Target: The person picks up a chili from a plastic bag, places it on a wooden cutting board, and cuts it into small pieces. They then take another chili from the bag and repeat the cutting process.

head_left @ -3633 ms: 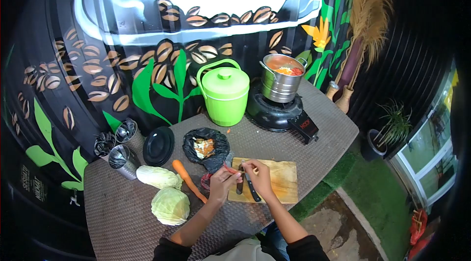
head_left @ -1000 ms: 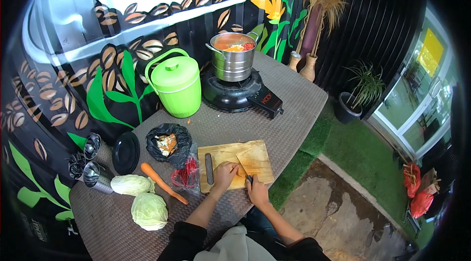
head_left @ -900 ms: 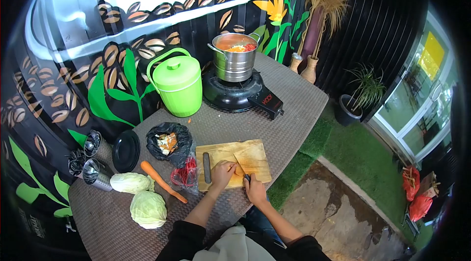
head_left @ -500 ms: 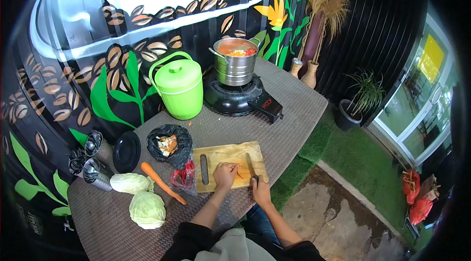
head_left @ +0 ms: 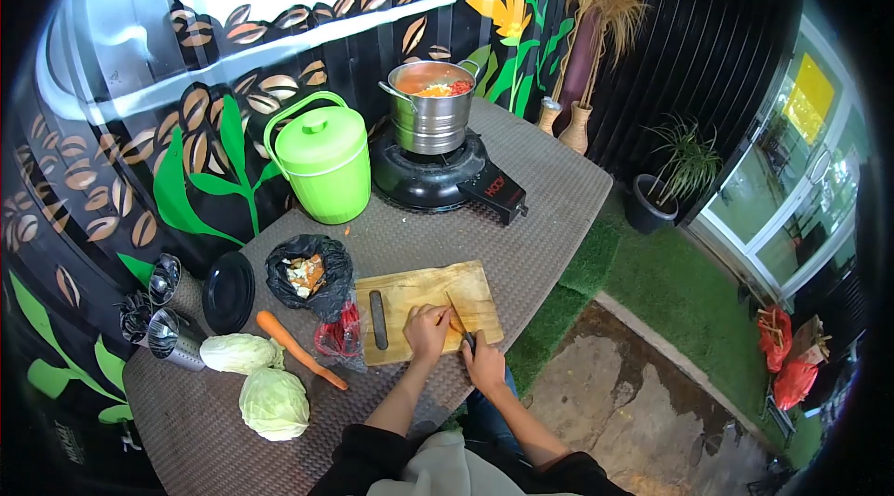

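My right hand is wrapped round the black handle of a knife, its blade slanting up over a wooden cutting board. Beside the blade, my left hand rests on the board with fingers bunched. Orange pieces, apparently carrot, show at its fingertips, partly hidden by hand and blade. A long dark slot or strip runs along the board's left side. Left of the board lie a clear bag with red contents, a whole carrot, a round cabbage and a longer pale cabbage.
Behind the board, a black bag with peelings sits near a green lidded bucket. A steel pot with orange-red contents stands on a black stove. Metal utensil holders and a black round lid are at left.
The knife has moved left, close to my left fingertips, and its blade now leans more to the left. My left hand stays on the board. The whole view has shifted slightly.
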